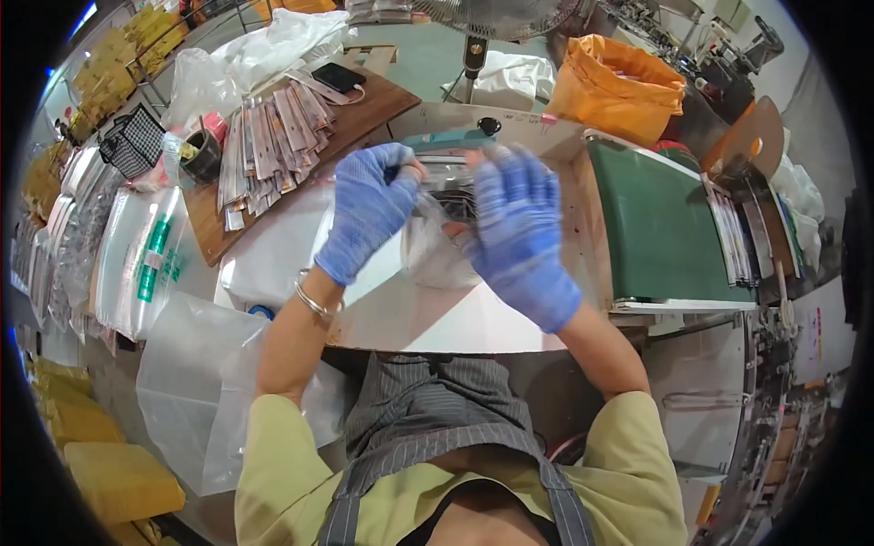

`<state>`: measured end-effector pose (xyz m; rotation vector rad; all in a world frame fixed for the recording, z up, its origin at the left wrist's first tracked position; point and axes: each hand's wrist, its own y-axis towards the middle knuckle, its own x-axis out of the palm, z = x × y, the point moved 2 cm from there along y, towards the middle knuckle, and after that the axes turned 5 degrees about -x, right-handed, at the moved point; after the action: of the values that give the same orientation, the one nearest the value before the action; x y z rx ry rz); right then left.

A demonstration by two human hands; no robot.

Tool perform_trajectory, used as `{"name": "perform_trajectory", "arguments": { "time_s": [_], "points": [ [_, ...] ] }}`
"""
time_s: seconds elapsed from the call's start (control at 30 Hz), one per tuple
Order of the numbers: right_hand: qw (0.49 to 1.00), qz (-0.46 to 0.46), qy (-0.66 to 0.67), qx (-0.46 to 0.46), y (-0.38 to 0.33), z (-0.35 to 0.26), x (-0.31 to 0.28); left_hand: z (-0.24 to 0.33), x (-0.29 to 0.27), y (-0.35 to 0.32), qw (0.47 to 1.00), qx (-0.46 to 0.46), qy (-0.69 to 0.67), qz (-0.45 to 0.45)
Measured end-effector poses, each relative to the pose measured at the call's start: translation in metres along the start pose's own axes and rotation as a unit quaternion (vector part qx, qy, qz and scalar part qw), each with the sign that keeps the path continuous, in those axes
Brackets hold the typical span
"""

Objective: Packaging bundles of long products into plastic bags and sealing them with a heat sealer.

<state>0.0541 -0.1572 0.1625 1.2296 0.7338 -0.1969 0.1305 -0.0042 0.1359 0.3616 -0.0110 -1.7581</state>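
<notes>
My two hands wear blue fingerless gloves over a white worktop [401,318]. My left hand [369,205] is closed, its fingers curled at the upper left edge of a clear plastic bag [442,250]. Something dark shows near the bag's upper part, too hidden to name. My right hand [523,232] lies over the bag's right side with its fingers stretched forward and slightly blurred. Its thumb is apart from the fingers, next to the plastic. Just beyond the fingertips is a teal bar [446,139] with a black knob at its right end.
A brown board [373,96] at left bears thin packets [273,146], a phone [339,77] and a dark cup [202,156]. Stacked clear bags [137,255] lie further left. A green conveyor belt [669,218] stands at right, with an orange sack [614,91] and a fan [496,18] behind.
</notes>
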Motion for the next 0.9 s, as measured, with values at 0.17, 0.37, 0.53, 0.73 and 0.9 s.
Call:
{"name": "perform_trajectory", "arguments": {
  "time_s": [0.17,0.37,0.53,0.73,0.9],
  "points": [
    [0.987,0.031,0.152,-0.026,-0.017,0.028,0.041,-0.047,0.037,-0.02,0.966,0.116,-0.232,0.0],
    [0.989,-0.007,0.067,0.134,-0.013,0.132,0.165,-0.142,0.111,0.019,0.964,-0.107,-0.216,-0.114],
    [0.926,0.107,0.257,0.255,0.011,0.133,0.244,-0.207,0.151,0.058,0.927,-0.22,-0.27,-0.137],
    [0.833,0.022,0.417,0.364,-0.011,0.158,0.251,-0.23,0.065,0.067,0.906,-0.306,-0.285,-0.074],
    [0.889,0.054,0.346,0.294,-0.108,0.191,0.293,-0.303,0.043,0.035,0.969,-0.035,0.179,-0.166]
  ]
}}
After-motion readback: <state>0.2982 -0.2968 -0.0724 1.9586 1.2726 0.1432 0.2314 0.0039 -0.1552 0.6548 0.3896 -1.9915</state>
